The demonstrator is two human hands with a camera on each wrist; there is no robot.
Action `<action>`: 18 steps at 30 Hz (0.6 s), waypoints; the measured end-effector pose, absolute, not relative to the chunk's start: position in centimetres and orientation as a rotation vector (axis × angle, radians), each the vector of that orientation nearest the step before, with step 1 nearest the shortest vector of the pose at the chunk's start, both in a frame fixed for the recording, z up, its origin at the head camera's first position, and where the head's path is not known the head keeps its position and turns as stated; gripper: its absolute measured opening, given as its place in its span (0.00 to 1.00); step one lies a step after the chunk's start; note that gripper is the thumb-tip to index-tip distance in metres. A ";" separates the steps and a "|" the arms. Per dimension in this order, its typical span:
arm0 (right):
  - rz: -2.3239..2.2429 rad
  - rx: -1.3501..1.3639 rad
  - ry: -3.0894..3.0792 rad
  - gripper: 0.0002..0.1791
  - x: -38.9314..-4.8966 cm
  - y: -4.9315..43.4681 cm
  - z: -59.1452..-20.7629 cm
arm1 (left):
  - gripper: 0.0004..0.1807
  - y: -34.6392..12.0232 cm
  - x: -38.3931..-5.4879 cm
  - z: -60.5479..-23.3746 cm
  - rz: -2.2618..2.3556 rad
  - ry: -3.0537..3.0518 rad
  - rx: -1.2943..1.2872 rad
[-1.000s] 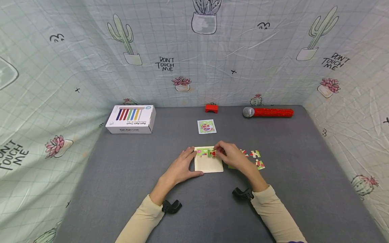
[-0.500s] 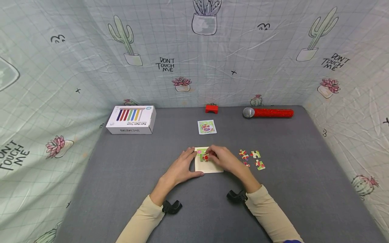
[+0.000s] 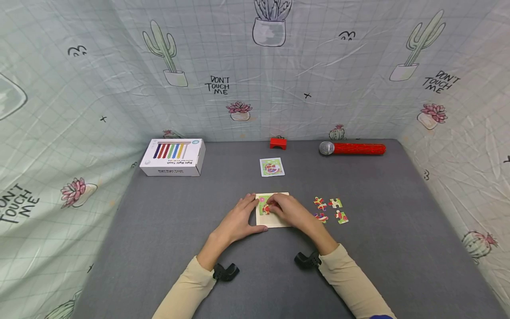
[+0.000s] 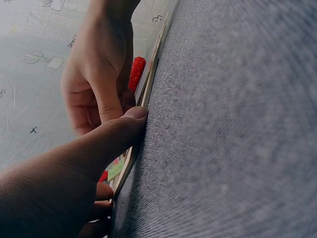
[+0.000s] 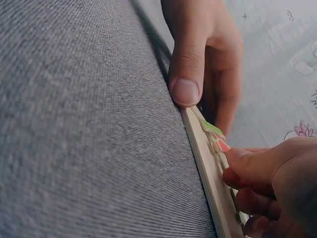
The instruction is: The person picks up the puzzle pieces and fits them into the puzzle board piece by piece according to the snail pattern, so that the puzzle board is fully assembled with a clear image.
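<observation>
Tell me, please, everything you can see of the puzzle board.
The puzzle board is a pale, squarish, woody slab with a layered edge, flat on the gray table. A green piece sits in its far left corner. The left hand touches its near and left edges; the right hand, pinching a red and green piece, hides part.

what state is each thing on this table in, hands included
Wooden board, flat, partly filled
Left hand, gripping the board
Right hand, pinching a puzzle piece
Loose pieces, unplaced
Picture card, picture up
White box, closed
Microphone, on its side
Red block, arch down
</observation>
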State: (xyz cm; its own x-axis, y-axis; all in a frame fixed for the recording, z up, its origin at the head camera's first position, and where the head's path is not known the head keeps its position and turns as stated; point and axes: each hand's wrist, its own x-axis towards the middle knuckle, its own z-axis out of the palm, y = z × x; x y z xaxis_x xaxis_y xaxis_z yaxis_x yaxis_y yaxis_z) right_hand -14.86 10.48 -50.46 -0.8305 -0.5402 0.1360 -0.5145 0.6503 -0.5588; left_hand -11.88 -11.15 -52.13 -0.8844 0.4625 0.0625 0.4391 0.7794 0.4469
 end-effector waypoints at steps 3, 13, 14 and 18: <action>-0.919 -0.911 2.843 0.07 -14.8 10.5 -50.6 | 0.50 -11.2 -11.9 -52.2 0.715 2.916 0.746; -0.883 -0.981 2.872 0.10 -14.6 10.4 -50.7 | 0.50 -11.2 -11.9 -52.2 0.705 2.921 0.752; -0.876 -0.976 2.872 0.10 -14.6 10.4 -50.7 | 0.50 -11.2 -11.9 -52.1 0.706 2.921 0.752; -0.854 -0.954 2.880 0.10 -14.6 10.2 -50.7 | 0.50 -11.2 -11.9 -52.1 0.708 2.916 0.751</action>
State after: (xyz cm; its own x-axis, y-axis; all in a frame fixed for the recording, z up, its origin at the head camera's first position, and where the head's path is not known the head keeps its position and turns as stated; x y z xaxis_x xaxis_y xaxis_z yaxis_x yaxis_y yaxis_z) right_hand -14.59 10.24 -50.70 -0.8168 -0.5501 0.1736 -0.5559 0.6701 -0.4919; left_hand -11.90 -11.19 -52.13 -0.8811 0.4684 0.0657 0.4464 0.7775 0.4430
